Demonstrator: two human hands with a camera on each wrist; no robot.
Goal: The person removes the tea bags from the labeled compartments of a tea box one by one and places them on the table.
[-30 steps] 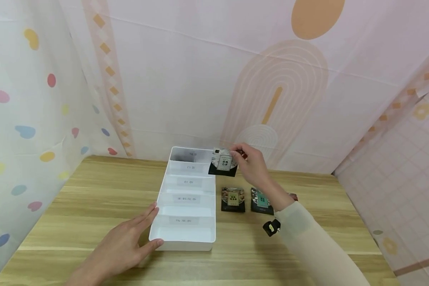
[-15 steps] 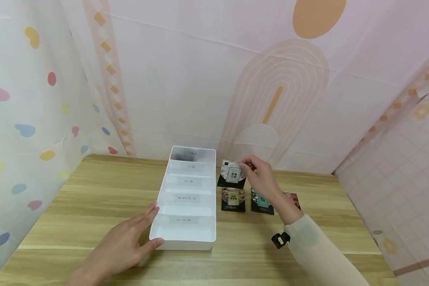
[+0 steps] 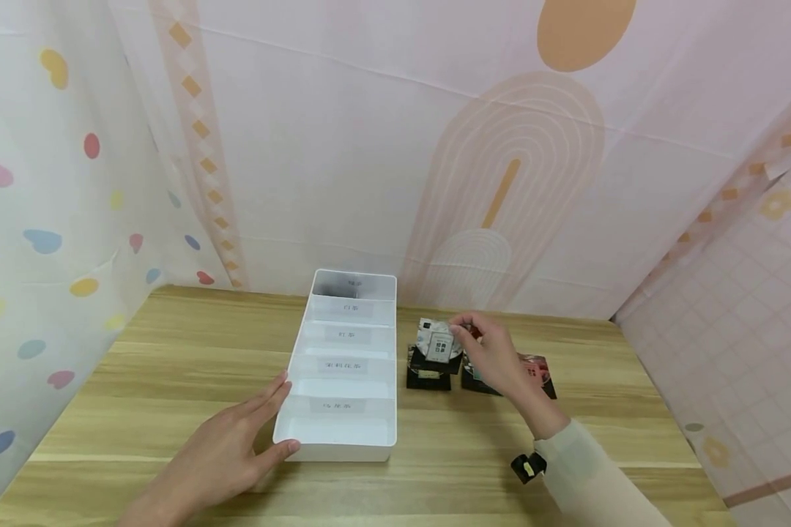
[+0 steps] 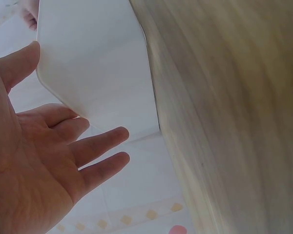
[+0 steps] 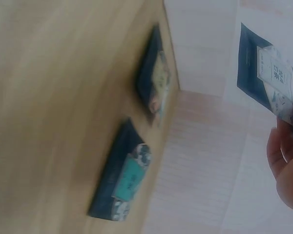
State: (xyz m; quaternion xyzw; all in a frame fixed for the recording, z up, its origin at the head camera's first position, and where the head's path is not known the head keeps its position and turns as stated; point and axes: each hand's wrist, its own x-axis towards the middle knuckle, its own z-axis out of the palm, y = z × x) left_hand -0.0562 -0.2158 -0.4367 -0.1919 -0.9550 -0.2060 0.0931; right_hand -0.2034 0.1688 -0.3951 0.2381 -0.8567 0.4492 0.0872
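My right hand point(image 3: 491, 351) pinches the upper right of a tea sachet point(image 3: 439, 347) with a pale label and a black lower band. In the head view this sachet overlaps a yellow-labelled sachet point(image 3: 428, 379); the right wrist view shows it held up, apart from those on the table. Beneath my right hand lie a teal-labelled sachet point(image 5: 121, 175) and a red one point(image 3: 537, 373), both partly hidden in the head view. My left hand point(image 3: 227, 446) rests against the near left corner of a white divided box point(image 3: 329, 452), fingers extended and thumb at its front rim.
Labels with characters mark the box's several compartments. Something dark and silvery point(image 3: 336, 285) shows in the farthest one. A patterned cloth point(image 3: 343, 161) hangs behind the wooden table point(image 3: 191, 344). A small black device point(image 3: 529, 467) hangs at my right wrist.
My right hand has carried the pale-labelled sachet from beside the box's far right edge rightward and nearer, over the yellow-labelled sachet. My left hand and the box have stayed put.
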